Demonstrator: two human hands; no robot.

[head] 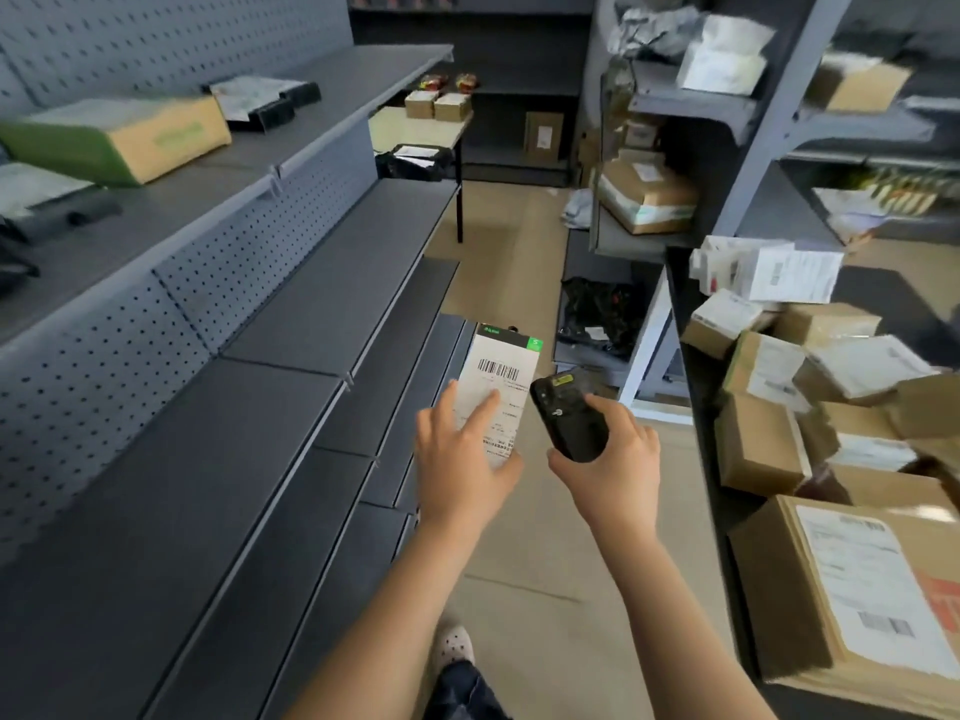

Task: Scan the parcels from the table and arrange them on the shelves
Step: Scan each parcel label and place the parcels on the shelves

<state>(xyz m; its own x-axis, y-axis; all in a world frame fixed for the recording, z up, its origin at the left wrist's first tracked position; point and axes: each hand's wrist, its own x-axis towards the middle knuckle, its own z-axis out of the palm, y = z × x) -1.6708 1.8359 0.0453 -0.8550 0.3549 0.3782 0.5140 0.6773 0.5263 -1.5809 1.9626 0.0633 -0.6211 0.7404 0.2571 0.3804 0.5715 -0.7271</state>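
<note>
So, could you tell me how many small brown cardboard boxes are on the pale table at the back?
2. The left small brown cardboard box and the right small brown cardboard box stand side by side at the far edge of the pale table; none looks hidden.

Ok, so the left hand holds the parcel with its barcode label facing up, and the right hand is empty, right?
Not quite. In the head view the right hand is not empty: it grips a black handheld scanner. The left hand does hold the parcel, barcode label facing up.
</note>
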